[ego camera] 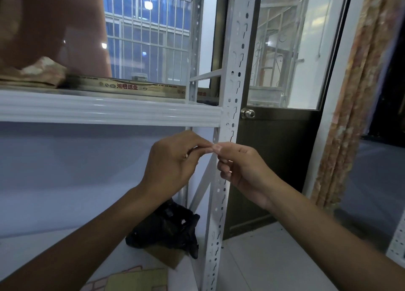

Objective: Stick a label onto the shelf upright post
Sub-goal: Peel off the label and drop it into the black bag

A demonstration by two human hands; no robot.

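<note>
- The left hand (173,159) and right hand (243,170) are brought fingertip to fingertip in front of the white shelf upright post (235,71), just below the shelf beam (109,111).
- A small pale label (207,148) is pinched between the curled fingers of both hands; whether it touches the post cannot be told.
- A black plastic bag (168,227) is seen on the lower shelf, beside the post.

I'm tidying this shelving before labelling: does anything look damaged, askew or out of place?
Nothing looks damaged or askew; the upright post looks sound. The only untidy thing is a crumpled black plastic bag lying on cardboard on the lower shelf, beside the post.
</note>
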